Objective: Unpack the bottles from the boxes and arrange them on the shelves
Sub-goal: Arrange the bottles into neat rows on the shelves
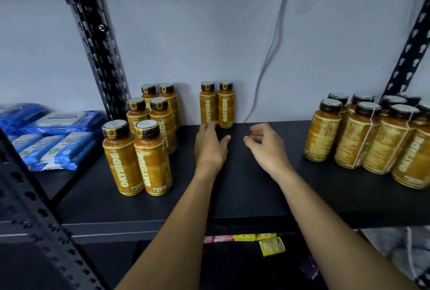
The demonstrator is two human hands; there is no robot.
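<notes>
Orange Oatside bottles with dark caps stand on a black shelf (244,192). Two bottles (216,105) stand side by side against the back wall. Several more form a two-wide row at the left (139,147). Another cluster (372,138) stands at the right, some tied with string. My left hand (210,145) reaches toward the base of the back pair, its fingertips at or just before the left bottle's foot, holding nothing. My right hand (265,145) hovers just right of it with loosely curled fingers, empty.
Blue wet-wipe packs (53,133) lie on the neighbouring shelf at the left. Black perforated uprights (97,40) frame the shelf. A grey cable (267,56) hangs down the back wall. Small yellow and pink packets (270,243) lie below the shelf front.
</notes>
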